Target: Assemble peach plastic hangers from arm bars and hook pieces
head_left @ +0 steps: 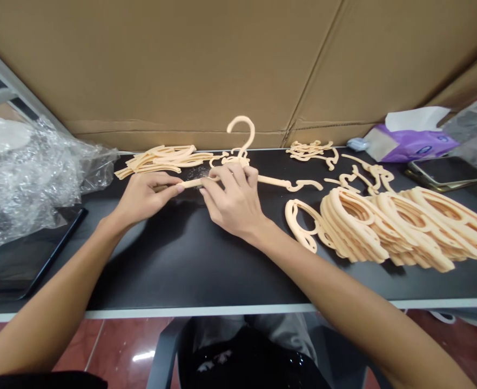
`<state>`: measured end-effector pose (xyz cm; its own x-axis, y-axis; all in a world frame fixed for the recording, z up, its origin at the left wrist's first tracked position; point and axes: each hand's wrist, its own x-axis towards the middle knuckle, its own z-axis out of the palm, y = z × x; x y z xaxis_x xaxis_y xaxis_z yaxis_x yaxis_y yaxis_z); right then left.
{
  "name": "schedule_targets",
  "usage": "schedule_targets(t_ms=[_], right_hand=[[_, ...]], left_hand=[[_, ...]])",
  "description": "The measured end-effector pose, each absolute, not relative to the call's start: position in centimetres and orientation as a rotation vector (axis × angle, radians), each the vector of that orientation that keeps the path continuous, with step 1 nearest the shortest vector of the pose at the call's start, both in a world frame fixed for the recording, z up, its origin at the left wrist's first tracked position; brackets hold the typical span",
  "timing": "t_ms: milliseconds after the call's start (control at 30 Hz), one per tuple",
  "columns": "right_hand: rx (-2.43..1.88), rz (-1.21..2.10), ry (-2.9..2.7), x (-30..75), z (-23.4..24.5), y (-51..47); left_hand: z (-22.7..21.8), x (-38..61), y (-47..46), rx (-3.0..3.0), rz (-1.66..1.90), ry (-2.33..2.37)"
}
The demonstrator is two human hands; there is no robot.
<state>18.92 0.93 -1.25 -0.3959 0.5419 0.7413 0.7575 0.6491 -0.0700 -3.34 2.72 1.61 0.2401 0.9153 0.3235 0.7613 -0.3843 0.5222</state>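
Note:
A cream plastic hanger is held over the black tabletop with its hook pointing up. My left hand pinches the left end of its arm between thumb and fingers. Over the middle, just below the hook, my right hand is closed, its fingers covering the joint there. A thin cream bar with a curved hook piece shows to the right of my right hand. Behind my hands lies a pile of cream strips, with a few small hook pieces partly hidden behind the right hand.
Stacked cream hanger parts fill the right side of the table. More hook pieces lie at the back right, near a purple tissue pack and a phone. Clear plastic wrap and a tablet are on the left.

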Motion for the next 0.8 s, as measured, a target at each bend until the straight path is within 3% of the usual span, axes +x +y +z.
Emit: schedule_targets(t_ms=[100, 200, 300, 400, 800], right_hand=[[-1.022, -0.126, -1.937, 18.7, -1.1, 0.7], [-1.071, 0.366, -1.606, 18.4, -1.0, 1.3], [-1.081, 0.895, -1.091, 18.9, -0.8, 2.6], [-1.016, 1.172, -0.700, 20.5, -0.2, 4.0], [-0.985, 0.949, -0.596, 24.5, 2.1, 4.9]], left_hand=[[1.5, -3.9, 3.1, 2.156, 1.103, 1.653], [1.5, -4.4, 3.4, 2.101, 1.283, 1.685], [1.5, -4.8, 3.7, 2.067, 1.343, 1.637], [1.5, -4.9, 3.8, 2.040, 1.323, 1.596], [1.8, -4.1, 2.8, 2.265, 0.863, 1.536]])
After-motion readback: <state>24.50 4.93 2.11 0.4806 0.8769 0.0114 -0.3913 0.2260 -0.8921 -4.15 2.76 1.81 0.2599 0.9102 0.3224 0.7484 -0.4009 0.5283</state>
